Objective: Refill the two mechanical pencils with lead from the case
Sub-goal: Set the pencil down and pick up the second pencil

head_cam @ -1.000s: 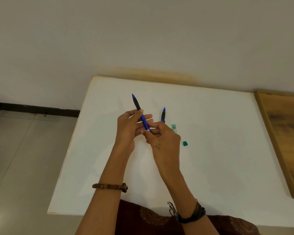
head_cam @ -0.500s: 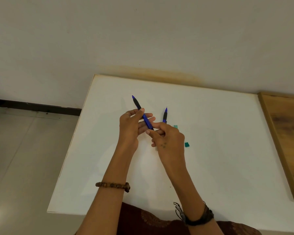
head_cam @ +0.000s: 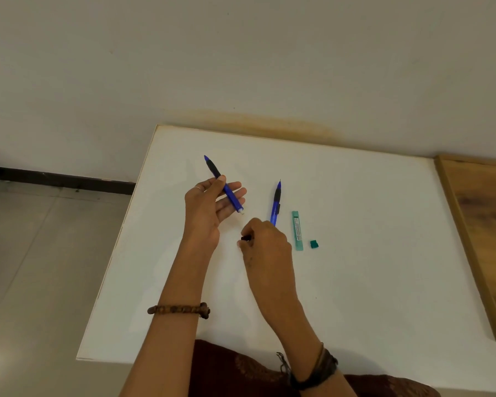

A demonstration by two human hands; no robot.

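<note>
My left hand (head_cam: pixel 209 206) holds a blue mechanical pencil (head_cam: pixel 223 184) with a black grip, tip pointing away and up-left, its white back end bare near my fingertips. My right hand (head_cam: pixel 265 242) is low over the white table (head_cam: pixel 370 282), fingers pinched on a small dark piece (head_cam: pixel 246 238) that looks like the pencil's cap. The second blue pencil (head_cam: pixel 276 202) lies on the table just beyond my right hand, partly hidden by it. To its right lies the slim green lead case (head_cam: pixel 297 230), with its small green lid (head_cam: pixel 314 244) beside it.
A wooden surface (head_cam: pixel 481 224) borders the table on the right. The wall runs along the table's far edge, and tiled floor (head_cam: pixel 40 267) lies to the left. Dark red patterned cloth (head_cam: pixel 241 371) shows at the near edge.
My right hand has pulled away from the held pencil's back end and dropped toward the table with the small dark piece. The green lead case is now uncovered.
</note>
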